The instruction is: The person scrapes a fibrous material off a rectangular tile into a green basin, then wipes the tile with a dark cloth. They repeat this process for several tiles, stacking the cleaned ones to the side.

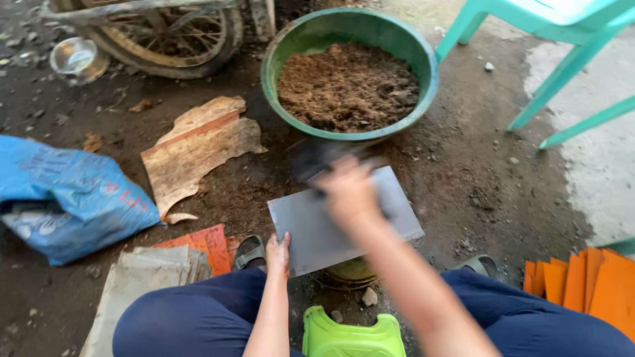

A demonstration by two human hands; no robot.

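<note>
A flat grey sheet [311, 228] lies across something round and yellowish in front of my knees. My left hand [278, 252] grips the sheet's near left edge. My right hand [347, 188] is blurred with motion over the sheet's far side, closed on a dark tool [314, 158] whose shape I cannot make out. Just beyond stands a green basin [271, 66] filled with brown crumbly soil [347, 86].
A blue sack [66, 195] lies at the left, beside a piece of torn brown cardboard [195, 149]. Orange sheets [585, 281] are stacked at the right, more orange and grey sheets [165, 261] at the left. A turquoise chair [562, 39], a wheel [169, 36] and a green stool [350, 334] surround me.
</note>
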